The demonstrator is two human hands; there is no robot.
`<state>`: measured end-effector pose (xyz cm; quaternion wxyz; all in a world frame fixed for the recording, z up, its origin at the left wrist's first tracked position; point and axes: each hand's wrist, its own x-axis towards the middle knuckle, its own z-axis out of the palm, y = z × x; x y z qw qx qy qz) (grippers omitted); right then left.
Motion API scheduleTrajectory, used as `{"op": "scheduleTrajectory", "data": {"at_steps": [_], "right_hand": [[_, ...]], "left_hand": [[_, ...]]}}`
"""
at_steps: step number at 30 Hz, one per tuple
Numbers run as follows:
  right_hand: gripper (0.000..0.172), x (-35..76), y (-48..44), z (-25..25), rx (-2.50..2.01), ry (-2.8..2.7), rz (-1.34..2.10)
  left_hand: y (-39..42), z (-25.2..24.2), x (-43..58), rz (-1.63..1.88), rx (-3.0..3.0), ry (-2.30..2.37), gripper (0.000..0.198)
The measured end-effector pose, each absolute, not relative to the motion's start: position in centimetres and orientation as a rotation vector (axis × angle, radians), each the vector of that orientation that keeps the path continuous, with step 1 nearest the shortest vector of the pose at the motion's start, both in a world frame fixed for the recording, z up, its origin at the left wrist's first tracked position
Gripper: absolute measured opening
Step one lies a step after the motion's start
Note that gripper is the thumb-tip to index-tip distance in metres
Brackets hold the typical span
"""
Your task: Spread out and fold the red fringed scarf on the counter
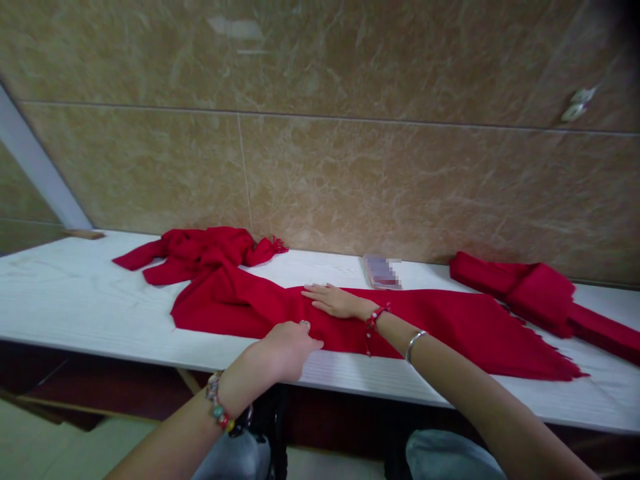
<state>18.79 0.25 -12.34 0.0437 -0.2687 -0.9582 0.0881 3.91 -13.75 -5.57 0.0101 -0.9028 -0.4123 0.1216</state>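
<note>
A long red scarf lies spread across the white table, its far left end bunched up near the wall. My right hand rests flat on the scarf's middle, fingers stretched out and pointing left. My left hand sits at the scarf's near edge with its fingers curled, pinching the cloth. Beaded bracelets are on both wrists, and the right forearm carries a silver bangle.
A second red scarf, folded into a band, lies at the right against the tiled wall. A small flat object lies by the wall behind the scarf. The table's front edge runs just below my hands.
</note>
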Motion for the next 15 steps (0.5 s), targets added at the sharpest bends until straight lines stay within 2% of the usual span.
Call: {"op": "scheduleTrajectory", "data": {"at_steps": [4,9,15], "right_hand": [[0.041,19.9,2.0,-12.8,-1.049,-2.749,0.237],[0.032,18.8,3.3,-11.0,-1.153,-2.646,0.239],[0.018,16.1,5.1,-9.0,-1.240,-2.792,0.511]], "left_hand": [[-13.5,-5.2,3.6,0.406,-2.828,-1.292,0.041],[-13.4,-5.3,3.4,0.373,-2.844,-1.340,0.044],[-13.5,-5.0,3.8,0.425,-2.812,-1.392,0.041]]}}
